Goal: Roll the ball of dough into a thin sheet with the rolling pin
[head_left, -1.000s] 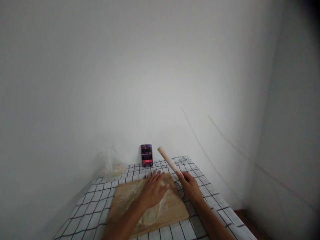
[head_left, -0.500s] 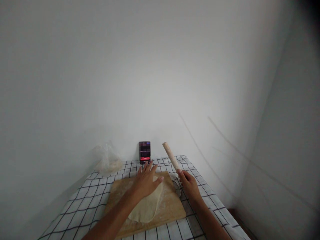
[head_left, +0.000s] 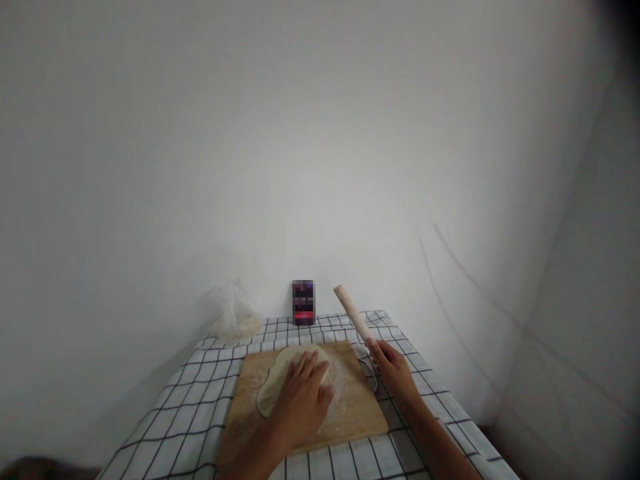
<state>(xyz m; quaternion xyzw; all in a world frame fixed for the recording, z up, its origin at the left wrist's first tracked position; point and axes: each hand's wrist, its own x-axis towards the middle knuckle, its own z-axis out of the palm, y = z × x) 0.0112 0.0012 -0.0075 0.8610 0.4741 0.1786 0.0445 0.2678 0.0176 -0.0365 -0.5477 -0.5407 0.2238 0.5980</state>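
Forearms [head_left: 431,433] are being cut off by the bottom edge of the view. At the lower left corner, a dark object [head_left: 47,469] is showing only its top, too little for identification. Checked tablecloth [head_left: 175,413] is covering the table, and a wooden board [head_left: 360,413] is lying on it, its near left part being hidden by the left forearm. Left hand [head_left: 304,393] is resting palm down on the dough sheet [head_left: 275,387], fingers extended and grasping nothing. The dough sheet is lying flat on the board, its near right portion being concealed by the hand. Right hand [head_left: 393,367] is gripping the rolling pin [head_left: 351,310] by the near end, which is being hidden inside the fingers; the pin is slanting up and to the left. Beside the board's right edge, a thin pale loop [head_left: 373,379] is showing in part, too small for identification. At the far left, a clear plastic bag [head_left: 235,313] is standing on the cloth, its folds blurring pale contents. At the far edge, a phone-like device [head_left: 304,303] is standing upright, its dark screen displaying a red band; coarse pixelation is making any lettering unreadable. Behind it, a pale wall [head_left: 300,167] is filling the background
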